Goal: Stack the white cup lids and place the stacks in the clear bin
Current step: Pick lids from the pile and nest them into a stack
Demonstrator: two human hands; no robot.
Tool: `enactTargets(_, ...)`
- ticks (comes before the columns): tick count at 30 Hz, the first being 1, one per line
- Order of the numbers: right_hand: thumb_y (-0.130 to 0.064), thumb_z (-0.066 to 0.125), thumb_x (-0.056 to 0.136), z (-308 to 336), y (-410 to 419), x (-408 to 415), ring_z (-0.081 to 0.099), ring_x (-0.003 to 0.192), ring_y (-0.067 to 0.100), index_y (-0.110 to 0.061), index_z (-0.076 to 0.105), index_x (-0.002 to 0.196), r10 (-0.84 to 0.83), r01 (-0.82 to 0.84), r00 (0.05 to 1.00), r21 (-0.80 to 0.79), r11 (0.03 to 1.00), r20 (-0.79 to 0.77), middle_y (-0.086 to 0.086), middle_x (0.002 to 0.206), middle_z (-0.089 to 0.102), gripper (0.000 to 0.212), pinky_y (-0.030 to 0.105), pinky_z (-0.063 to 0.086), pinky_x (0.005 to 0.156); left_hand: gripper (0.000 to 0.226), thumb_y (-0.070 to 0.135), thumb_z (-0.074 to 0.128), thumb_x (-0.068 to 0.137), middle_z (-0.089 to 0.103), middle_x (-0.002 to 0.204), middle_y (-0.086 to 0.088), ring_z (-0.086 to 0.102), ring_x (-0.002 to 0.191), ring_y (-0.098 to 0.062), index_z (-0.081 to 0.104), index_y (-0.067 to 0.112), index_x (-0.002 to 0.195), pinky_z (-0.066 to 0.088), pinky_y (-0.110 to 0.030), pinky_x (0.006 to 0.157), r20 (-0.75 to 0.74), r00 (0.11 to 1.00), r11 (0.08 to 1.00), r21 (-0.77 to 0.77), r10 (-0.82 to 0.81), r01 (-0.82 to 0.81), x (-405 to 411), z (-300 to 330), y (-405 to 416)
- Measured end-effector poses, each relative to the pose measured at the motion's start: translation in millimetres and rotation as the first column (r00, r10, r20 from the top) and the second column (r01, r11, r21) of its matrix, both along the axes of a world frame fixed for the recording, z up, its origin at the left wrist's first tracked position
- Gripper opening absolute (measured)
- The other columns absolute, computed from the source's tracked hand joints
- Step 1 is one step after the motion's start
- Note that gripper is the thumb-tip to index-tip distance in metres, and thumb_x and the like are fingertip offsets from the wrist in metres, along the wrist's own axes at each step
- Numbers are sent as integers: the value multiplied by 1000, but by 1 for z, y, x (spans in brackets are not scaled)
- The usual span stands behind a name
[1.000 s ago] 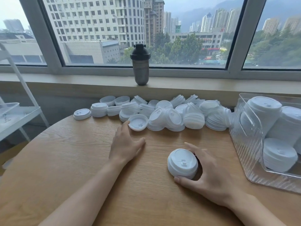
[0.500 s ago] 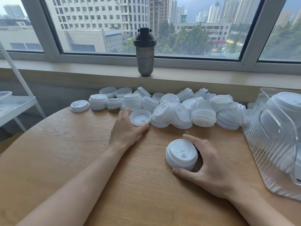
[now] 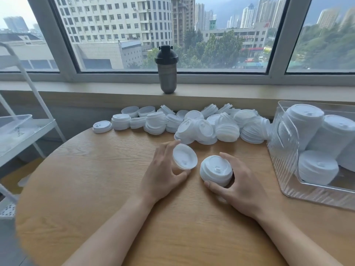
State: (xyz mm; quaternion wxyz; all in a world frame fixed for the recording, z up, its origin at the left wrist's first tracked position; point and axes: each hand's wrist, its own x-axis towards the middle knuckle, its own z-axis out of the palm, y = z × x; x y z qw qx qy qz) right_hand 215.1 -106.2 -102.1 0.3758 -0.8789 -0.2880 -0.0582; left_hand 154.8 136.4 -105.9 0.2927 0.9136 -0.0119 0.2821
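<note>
My left hand (image 3: pixel 163 173) holds a single white lid (image 3: pixel 184 156) between thumb and fingers, tilted with its hollow side toward me, just above the table. My right hand (image 3: pixel 240 186) curls round a short stack of white lids (image 3: pixel 216 169) standing on the wooden table (image 3: pixel 96 189), right beside the single lid. A long pile of loose white lids (image 3: pixel 192 124) lies along the table's far edge. The clear bin (image 3: pixel 288 181) at the right holds several tall lid stacks lying on their sides.
A dark shaker bottle (image 3: pixel 166 69) stands on the window sill behind the pile. A white trolley shelf (image 3: pixel 25 131) is off the table's left side. One lone lid (image 3: pixel 101 127) lies at the pile's left end.
My left hand picked up a lid from the front of the pile and brought it back toward the stack. My right hand kept hold of the stack.
</note>
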Motion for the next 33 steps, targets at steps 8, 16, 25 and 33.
enactTargets(8, -73, 76, 65, -2, -47, -45, 42, 131, 4, -39, 37, 148, -45, 45, 999, -35, 998, -25, -16, 134, 48, 98, 22, 37, 104, 91, 48, 84, 73, 47, 138, 15, 44, 127, -5, 41, 29, 150, 28, -3, 103, -1, 995, 994, 38, -105, 105, -43, 3, -51)
enactTargets(16, -64, 83, 67, -1, -79, -71, 46, 124, 7, -35, 41, 147, -89, 89, 996, -30, 996, 4, -23, 122, 47, 95, 23, 38, 102, 95, 41, 90, 72, 56, 128, 21, 58, 120, -3, 37, 37, 150, 54, -28, 95, -41, 991, 950, -292, -131, 113, -44, 4, -81)
enactTargets(25, -62, 83, 67, 1, -77, -70, 44, 127, 10, -31, 40, 148, -127, 127, 992, -42, 991, -7, -18, 125, 47, 96, 24, 35, 104, 100, 54, 84, 70, 47, 130, 32, 47, 131, -9, 32, 32, 153, 43, -32, 107, -106, 994, 982, -187, -34, 13, -32, -1, -77)
enactTargets(33, -59, 86, 66, -2, -76, -68, 42, 124, 9, -31, 41, 148, -119, 119, 993, -35, 992, 4, -22, 123, 45, 97, 20, 31, 101, 98, 46, 85, 77, 51, 133, 11, 57, 110, 0, 32, 31, 158, 49, -28, 101, -156, 980, 982, -166, -121, 95, -24, -3, -77)
